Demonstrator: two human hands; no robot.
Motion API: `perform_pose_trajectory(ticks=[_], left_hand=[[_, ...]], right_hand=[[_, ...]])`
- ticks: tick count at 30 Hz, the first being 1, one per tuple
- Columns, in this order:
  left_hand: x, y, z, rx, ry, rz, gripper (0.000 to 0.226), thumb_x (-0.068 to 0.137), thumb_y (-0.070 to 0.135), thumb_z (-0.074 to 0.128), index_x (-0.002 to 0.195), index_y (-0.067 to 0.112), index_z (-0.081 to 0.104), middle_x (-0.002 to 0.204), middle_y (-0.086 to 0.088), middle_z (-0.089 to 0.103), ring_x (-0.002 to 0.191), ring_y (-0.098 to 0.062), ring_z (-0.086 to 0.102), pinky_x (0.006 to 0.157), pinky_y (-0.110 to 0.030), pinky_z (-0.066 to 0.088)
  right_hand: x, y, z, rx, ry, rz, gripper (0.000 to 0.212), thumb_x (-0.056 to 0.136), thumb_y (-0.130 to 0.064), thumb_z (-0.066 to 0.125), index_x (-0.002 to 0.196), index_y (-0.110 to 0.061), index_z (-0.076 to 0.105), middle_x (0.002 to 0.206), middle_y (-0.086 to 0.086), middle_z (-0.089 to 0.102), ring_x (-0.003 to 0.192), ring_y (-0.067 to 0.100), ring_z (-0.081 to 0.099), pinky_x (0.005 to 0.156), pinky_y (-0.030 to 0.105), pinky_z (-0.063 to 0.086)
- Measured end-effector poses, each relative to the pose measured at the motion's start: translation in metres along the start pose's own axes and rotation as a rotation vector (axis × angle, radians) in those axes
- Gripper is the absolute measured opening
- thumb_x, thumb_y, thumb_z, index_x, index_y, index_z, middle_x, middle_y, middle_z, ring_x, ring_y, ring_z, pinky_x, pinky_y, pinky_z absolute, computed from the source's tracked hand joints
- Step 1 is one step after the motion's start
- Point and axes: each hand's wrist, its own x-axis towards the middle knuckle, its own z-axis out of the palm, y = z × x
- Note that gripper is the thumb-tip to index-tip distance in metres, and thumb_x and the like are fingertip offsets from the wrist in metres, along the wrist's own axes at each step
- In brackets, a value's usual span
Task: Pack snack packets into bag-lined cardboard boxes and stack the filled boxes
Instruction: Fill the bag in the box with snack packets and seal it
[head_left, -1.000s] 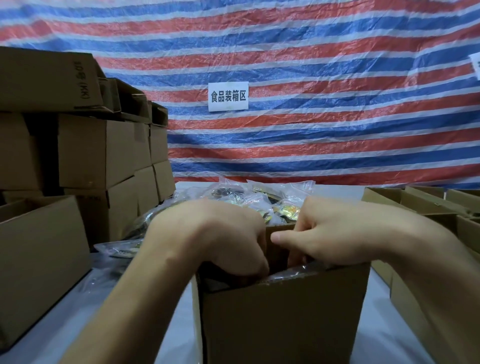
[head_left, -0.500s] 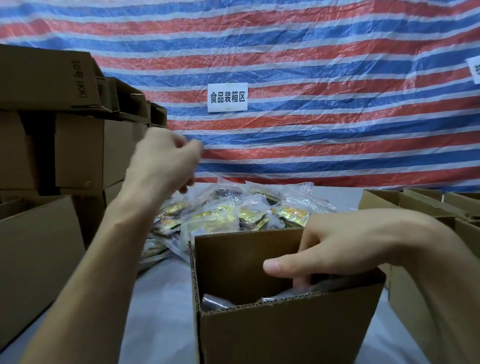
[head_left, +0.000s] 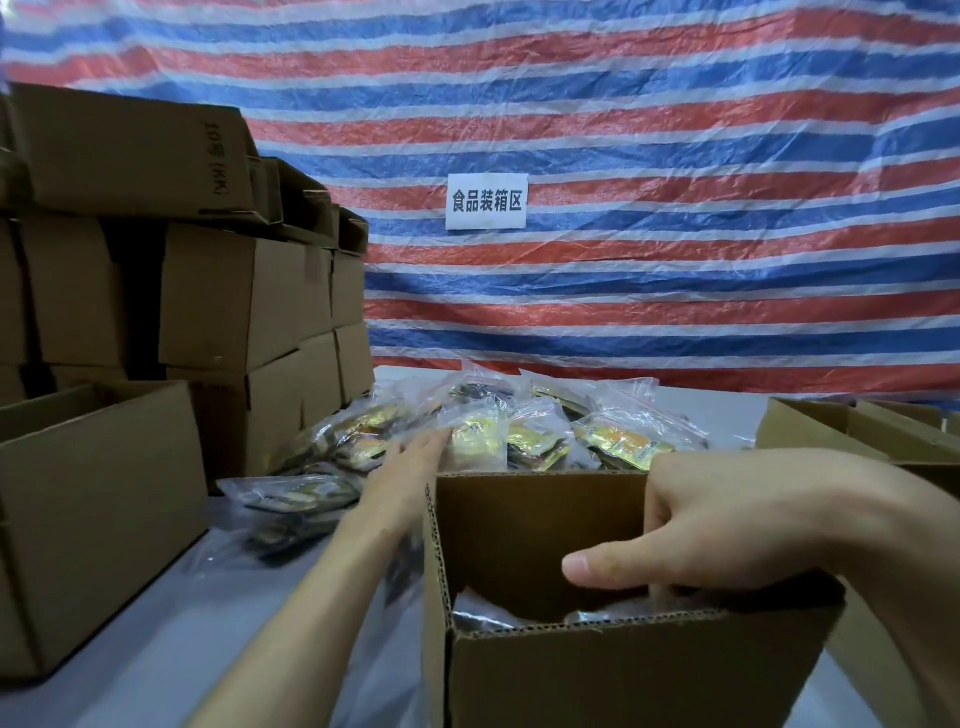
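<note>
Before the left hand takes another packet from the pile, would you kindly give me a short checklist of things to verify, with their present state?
1. Left hand reaches the packet pile: ok; straight fingers at a packet, nothing gripped.
2. Open box stands upright on the table: ok.
3. Room left in the box: ok; its far inner wall shows bare.
4. Right hand clear of the box opening: not ok; its fingers reach down inside.
5. Bag liner in place: cannot tell; only some clear plastic shows inside.
</note>
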Motion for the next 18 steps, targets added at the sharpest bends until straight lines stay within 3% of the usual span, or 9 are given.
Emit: perform_pose_trajectory(ticks=[3,6,10,12,15,18], left_hand=[[0.005,-0.004,-0.003,0.099,0.135,-0.053,0.038,0.093,0.031,0.066,0.129,0.029,0.055,0.128,0.002,0.057,0.116,-0.025,0.058,0.089,-0.042,0.048],[0.003,-0.005,-0.012,0.065,0.208,-0.106,0.011,0.088,0.021,0.068,0.096,0.028,0.066,0.099,0.003,0.068,0.097,-0.024,0.065,0.088,-0.041,0.053],[-0.005,-0.001,-0.026,0.090,0.222,-0.122,0.015,0.077,0.014,0.076,0.067,0.021,0.068,0.067,0.008,0.063,0.068,-0.010,0.059,0.078,-0.037,0.052],[-0.009,0.004,-0.034,0.103,0.231,-0.125,0.016,0.076,0.016,0.080,0.066,0.020,0.069,0.066,0.007,0.063,0.068,-0.012,0.058,0.080,-0.038,0.052],[-0.015,0.012,-0.052,0.093,0.267,-0.129,0.017,0.082,0.025,0.082,0.076,0.021,0.067,0.083,0.000,0.070,0.080,-0.021,0.068,0.081,-0.037,0.054],[-0.022,0.025,-0.075,-0.062,0.306,-0.071,0.019,0.092,0.024,0.074,0.081,0.019,0.059,0.086,-0.009,0.070,0.067,-0.026,0.072,0.074,-0.045,0.061]], right_hand=[[0.001,0.000,0.000,-0.012,-0.002,0.023,0.071,0.063,-0.099,0.042,0.075,-0.039,0.080,0.073,-0.022,0.071,0.087,0.002,0.068,0.094,0.031,0.052],[0.001,0.000,0.001,0.007,-0.032,0.034,0.070,0.068,-0.096,0.043,0.077,-0.038,0.081,0.073,-0.023,0.073,0.086,0.001,0.069,0.093,0.029,0.051],[0.002,0.001,0.002,0.036,-0.048,0.028,0.072,0.072,-0.091,0.047,0.085,-0.029,0.082,0.070,-0.018,0.074,0.067,-0.004,0.066,0.079,0.021,0.050],[0.001,0.002,0.002,0.049,-0.045,0.033,0.072,0.073,-0.089,0.049,0.086,-0.026,0.081,0.070,-0.015,0.074,0.059,-0.004,0.061,0.072,0.020,0.047],[0.000,0.002,0.001,0.043,-0.035,0.023,0.070,0.075,-0.088,0.049,0.088,-0.027,0.081,0.072,-0.015,0.075,0.058,-0.004,0.060,0.071,0.021,0.045],[-0.001,0.002,0.001,0.041,-0.022,0.004,0.067,0.077,-0.085,0.051,0.089,-0.026,0.081,0.073,-0.015,0.076,0.066,-0.001,0.063,0.073,0.021,0.046]])
